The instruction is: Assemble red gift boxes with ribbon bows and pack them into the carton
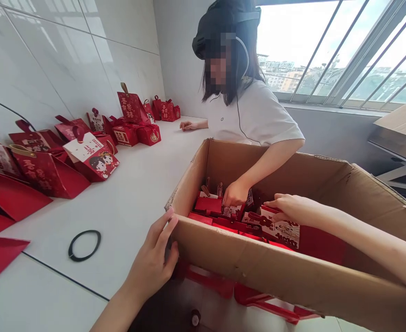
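Note:
A large open cardboard box (258,258) stands in front of me. My left hand (156,251) grips its near left corner, the fingers over the rim. Inside lie several red gift boxes (208,204) with printed fronts and ribbon loops. Deeper in the carton, my right hand (291,210) is closed on the top edge of a red gift box (286,230) with a pale printed front. Its fingertips are partly hidden behind that edge. A co-worker's hand (237,192) reaches in from the far side and touches another gift box beside mine.
Along the wall on the white table (134,198) stand several red gift boxes (50,170). A black elastic band (84,246) lies near the table's front. The co-worker (247,110) stands behind the carton, other hand on the table. Something red (258,299) shows below the carton.

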Available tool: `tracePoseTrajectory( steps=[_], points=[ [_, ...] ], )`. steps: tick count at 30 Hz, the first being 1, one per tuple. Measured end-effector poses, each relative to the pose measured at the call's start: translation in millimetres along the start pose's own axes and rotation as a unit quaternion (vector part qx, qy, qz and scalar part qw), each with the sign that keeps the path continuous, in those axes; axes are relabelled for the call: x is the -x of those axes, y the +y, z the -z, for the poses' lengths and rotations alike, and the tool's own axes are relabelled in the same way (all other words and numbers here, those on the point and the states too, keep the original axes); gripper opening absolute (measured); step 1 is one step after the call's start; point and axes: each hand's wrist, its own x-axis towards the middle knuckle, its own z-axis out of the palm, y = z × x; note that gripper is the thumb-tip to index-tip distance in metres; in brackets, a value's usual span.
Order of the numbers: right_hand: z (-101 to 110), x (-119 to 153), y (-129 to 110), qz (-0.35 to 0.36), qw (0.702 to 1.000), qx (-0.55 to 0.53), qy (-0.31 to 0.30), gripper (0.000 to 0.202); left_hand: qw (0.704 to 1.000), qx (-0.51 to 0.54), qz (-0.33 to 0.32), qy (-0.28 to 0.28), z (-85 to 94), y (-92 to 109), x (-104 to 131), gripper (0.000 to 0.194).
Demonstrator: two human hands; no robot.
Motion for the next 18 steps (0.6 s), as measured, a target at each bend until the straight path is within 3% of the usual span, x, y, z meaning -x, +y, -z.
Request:
tracePoseTrajectory(
  steps=[3, 8, 13, 18],
  points=[
    [-1.8, -9.7, -13.6, -0.012, 0.997, 0.07, -0.017, 0.034, 1.0, 0.006, 0.0, 0.003, -0.3, 0.2, -0.1, 0.071],
    [-1.6, -46.8, -41.9, 0.052, 0.985, 0.162, 0.024, 0.03, 1.0, 0.012, 0.004, -0.004, -1.0, -0.4, 0.7, 0.071],
    [-13.9, -83.7, -71.4, 0.06, 0.985, 0.164, 0.004, 0.018, 1.0, 0.012, 0.002, -0.009, -1.5, -0.6, 0.7, 0.069],
    [-21.2, -86.5, -83.8, 0.152, 0.979, 0.132, 0.019, 0.038, 1.0, 0.011, -0.001, -0.007, -1.5, -0.3, 1.5, 0.067]
  ],
)
